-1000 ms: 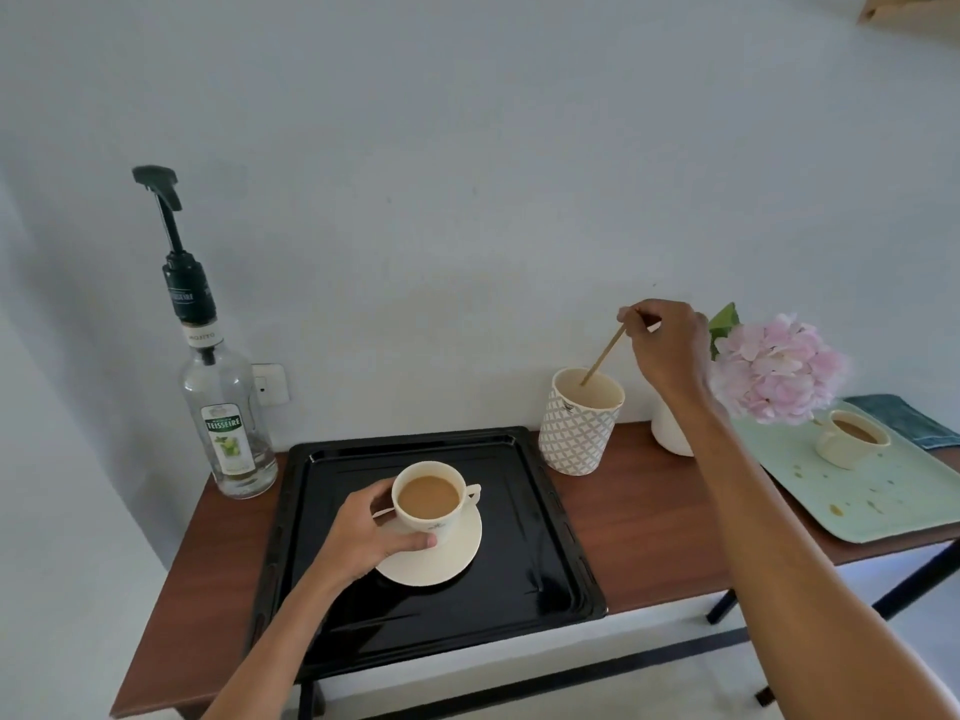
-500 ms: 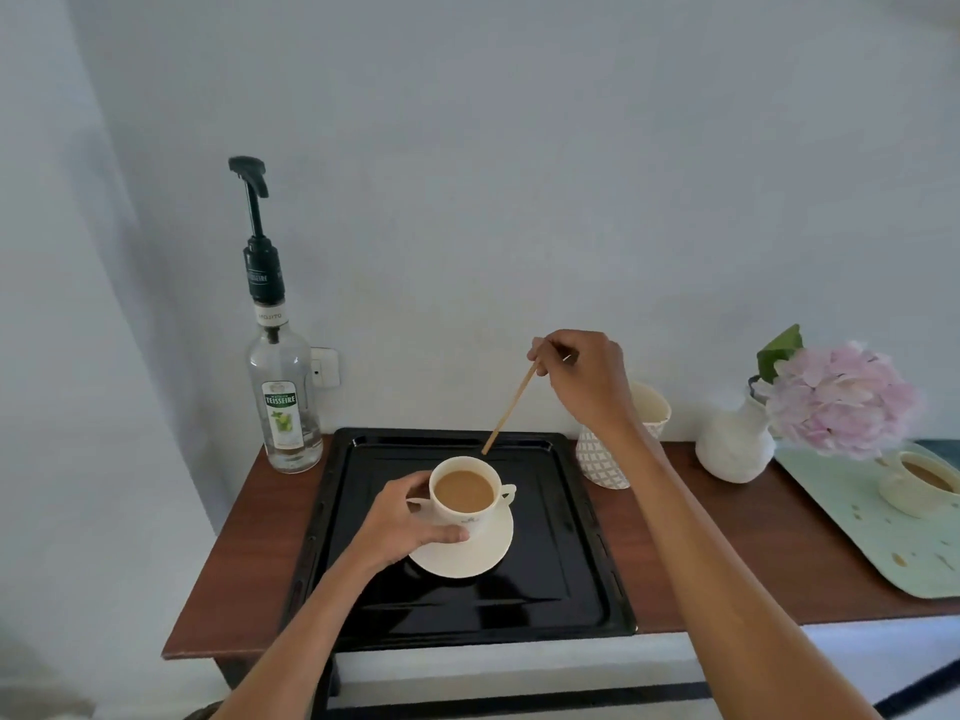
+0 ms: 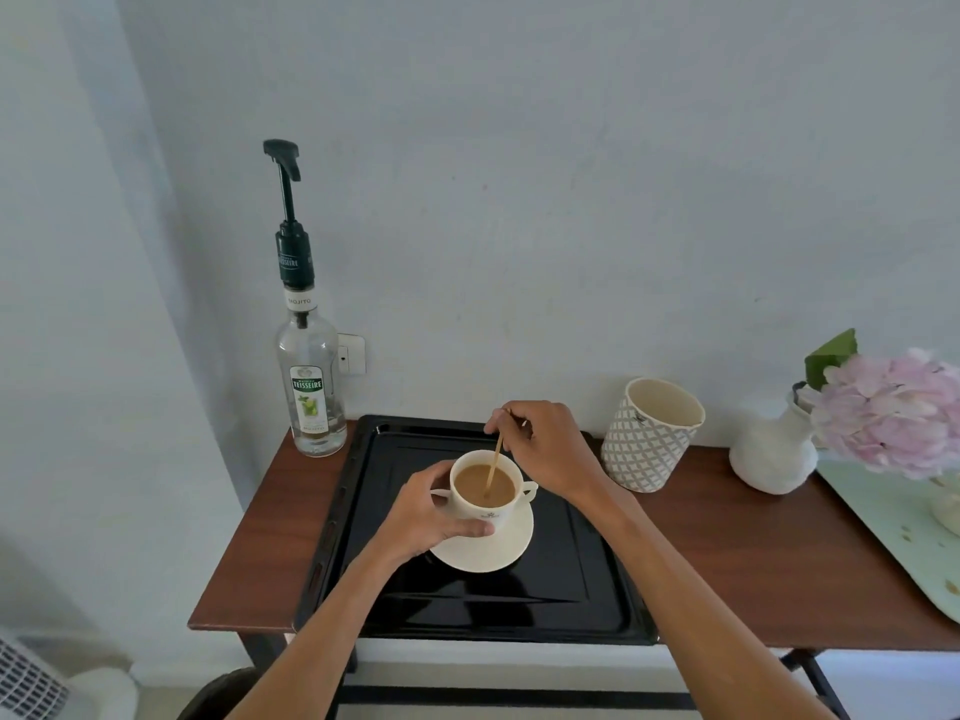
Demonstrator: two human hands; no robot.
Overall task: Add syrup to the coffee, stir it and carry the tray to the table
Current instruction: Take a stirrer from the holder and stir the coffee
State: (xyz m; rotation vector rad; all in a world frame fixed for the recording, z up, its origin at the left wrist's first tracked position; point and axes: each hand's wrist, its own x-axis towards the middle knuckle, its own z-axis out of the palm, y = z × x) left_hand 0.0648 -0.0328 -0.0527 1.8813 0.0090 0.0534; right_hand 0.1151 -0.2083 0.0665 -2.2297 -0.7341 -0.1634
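A white cup of milky coffee (image 3: 485, 485) stands on a white saucer (image 3: 488, 550) in the middle of a black tray (image 3: 571, 589) on the brown side table. My left hand (image 3: 431, 517) wraps around the cup's left side. My right hand (image 3: 545, 449) pinches a thin wooden stir stick (image 3: 493, 465) just above the cup, and the stick's lower end is dipped in the coffee. A clear syrup bottle with a tall black pump (image 3: 309, 345) stands at the table's back left corner, beside the tray.
A patterned paper cup (image 3: 649, 439) stands right of the tray near the wall. Further right are a white vase (image 3: 774, 454) with a pink flower (image 3: 893, 413) and a pale green tray (image 3: 893, 532) at the table's right end. The wall is close behind.
My right hand has carried the stir stick from the patterned cup leftward and down into the coffee. My left hand has stayed on the cup. The view has shifted left.
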